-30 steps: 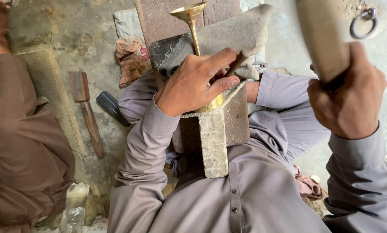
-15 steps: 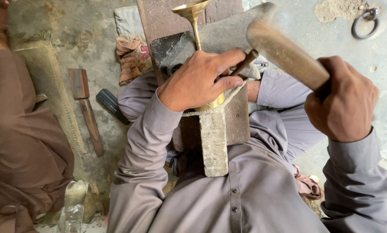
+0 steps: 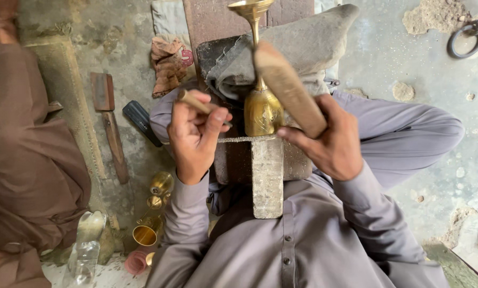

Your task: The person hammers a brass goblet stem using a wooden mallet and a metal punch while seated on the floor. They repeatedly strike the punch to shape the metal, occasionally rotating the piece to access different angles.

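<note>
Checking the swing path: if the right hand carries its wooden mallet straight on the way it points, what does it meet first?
Probably the brass goblet on the metal block: the mallet in the right hand already overlaps its stem, though depth is unclear.

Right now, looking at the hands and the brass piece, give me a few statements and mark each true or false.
1. The right hand holds a wooden mallet. True.
2. The brass goblet lies flat on the floor. False: it rests against the metal bar on the lap, stem pointing away from the person.
3. The left hand grips a thin wooden-handled tool. True.
4. The left hand presses on the goblet. False: it is held beside it, apart.
5. More brass pieces lie on the floor to the person's left. True.
6. An iron ring hangs on the mallet. False: it lies on the floor, far right.
</note>
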